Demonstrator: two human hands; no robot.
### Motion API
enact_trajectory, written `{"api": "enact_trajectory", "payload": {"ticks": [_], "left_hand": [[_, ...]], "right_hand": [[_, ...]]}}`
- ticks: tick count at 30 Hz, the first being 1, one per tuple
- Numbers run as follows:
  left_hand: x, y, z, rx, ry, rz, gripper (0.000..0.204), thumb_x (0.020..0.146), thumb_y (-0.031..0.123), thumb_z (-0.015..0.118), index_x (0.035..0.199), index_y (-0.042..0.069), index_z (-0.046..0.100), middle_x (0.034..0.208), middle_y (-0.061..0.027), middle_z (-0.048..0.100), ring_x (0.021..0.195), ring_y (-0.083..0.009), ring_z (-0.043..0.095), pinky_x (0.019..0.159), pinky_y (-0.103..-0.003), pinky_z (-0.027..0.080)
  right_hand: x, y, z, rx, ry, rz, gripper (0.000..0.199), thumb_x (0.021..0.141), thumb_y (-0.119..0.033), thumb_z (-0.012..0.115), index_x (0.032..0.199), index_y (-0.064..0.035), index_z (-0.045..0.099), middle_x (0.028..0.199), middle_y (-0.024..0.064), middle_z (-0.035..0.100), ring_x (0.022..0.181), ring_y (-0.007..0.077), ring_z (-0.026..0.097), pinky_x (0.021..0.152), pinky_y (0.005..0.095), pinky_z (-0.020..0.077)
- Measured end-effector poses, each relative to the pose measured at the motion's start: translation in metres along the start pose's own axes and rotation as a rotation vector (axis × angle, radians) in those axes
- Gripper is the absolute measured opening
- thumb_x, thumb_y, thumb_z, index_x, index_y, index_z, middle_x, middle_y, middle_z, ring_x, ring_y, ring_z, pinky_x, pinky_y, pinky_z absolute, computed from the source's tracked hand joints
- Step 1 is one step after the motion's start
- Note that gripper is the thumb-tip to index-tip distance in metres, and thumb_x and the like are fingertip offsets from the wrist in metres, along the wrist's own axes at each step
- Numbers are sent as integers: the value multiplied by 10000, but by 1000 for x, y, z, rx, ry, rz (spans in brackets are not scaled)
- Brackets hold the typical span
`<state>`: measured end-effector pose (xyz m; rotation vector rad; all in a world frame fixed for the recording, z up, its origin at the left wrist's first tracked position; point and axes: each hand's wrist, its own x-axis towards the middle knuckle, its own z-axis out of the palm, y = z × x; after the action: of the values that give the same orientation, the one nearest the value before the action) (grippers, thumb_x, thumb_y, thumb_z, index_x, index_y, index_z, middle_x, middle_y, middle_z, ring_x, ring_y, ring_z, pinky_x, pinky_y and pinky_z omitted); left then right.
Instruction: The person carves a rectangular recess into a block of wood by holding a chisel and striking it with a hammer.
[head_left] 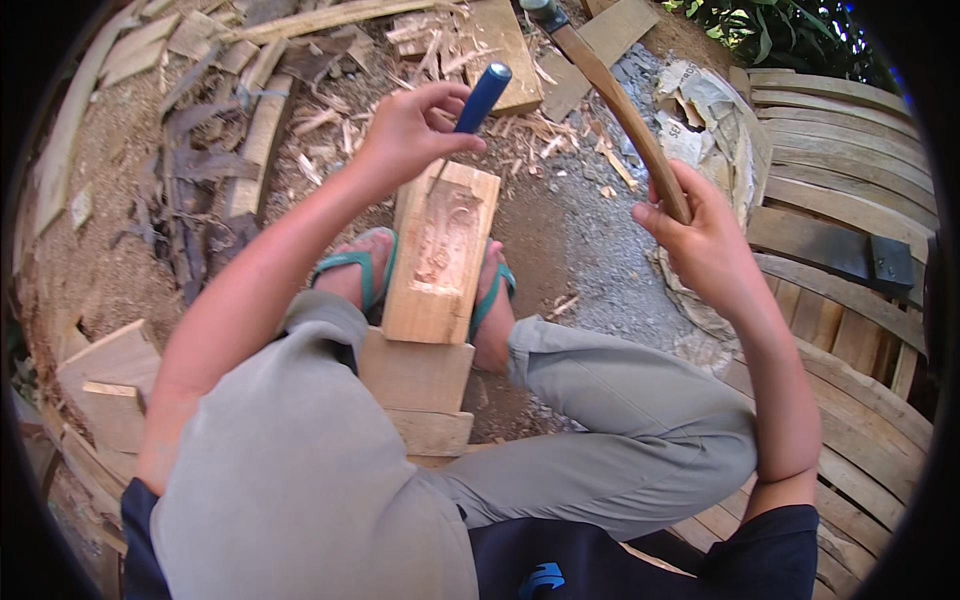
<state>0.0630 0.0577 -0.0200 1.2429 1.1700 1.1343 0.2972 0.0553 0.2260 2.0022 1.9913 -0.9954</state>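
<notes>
A pale wooden block with a rough, hollowed recess in its top lies between my sandalled feet. My left hand is closed on a chisel with a blue handle. The chisel leans, its thin blade reaching down to the far end of the recess. In my right hand, raised to the right of the block, is a hammer gripped low on its wooden handle. The hammer's head is at the top edge of the view, partly cut off.
Wood chips and another block lie beyond. Scrap boards and bark are heaped at left. A torn paper sack lies right, beside a slatted wooden platform. Flat boards sit at the block's near end.
</notes>
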Motion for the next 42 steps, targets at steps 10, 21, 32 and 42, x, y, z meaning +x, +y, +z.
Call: {"api": "enact_trajectory", "payload": {"ticks": [10, 21, 32, 42], "left_hand": [[-7, 24, 5, 12, -12, -3, 431, 805, -2, 849, 1183, 28, 644, 964, -33, 702, 884, -101, 688, 779, -265, 589], [-26, 25, 13, -9, -22, -16, 433, 787, -106, 820, 1166, -34, 624, 1059, -91, 693, 945, -169, 709, 816, -303, 630], [-36, 16, 25, 140, -92, 59, 347, 799, -74, 835, 1105, -36, 677, 997, -70, 700, 889, -115, 690, 756, -249, 569], [-42, 7, 24, 290, -148, 242, 266, 766, -93, 850, 990, -47, 714, 1093, -86, 676, 901, -150, 693, 781, -275, 572]], "right_hand": [[57, 38, 0, -41, 249, -371, 266, 944, -194, 725, 1106, -23, 601, 784, 87, 555, 692, 174, 527, 641, 351, 427], [69, 116, 65, 297, 271, -552, 192, 903, -167, 693, 1006, -8, 664, 767, 171, 650, 673, 327, 660, 604, 403, 502], [45, 116, 48, 567, 182, -330, 203, 820, -89, 673, 967, 48, 648, 842, 248, 674, 802, 344, 685, 724, 429, 509], [54, 126, 64, 470, 332, -471, 213, 802, -74, 670, 988, 30, 654, 805, 227, 656, 756, 305, 665, 674, 409, 480]]}}
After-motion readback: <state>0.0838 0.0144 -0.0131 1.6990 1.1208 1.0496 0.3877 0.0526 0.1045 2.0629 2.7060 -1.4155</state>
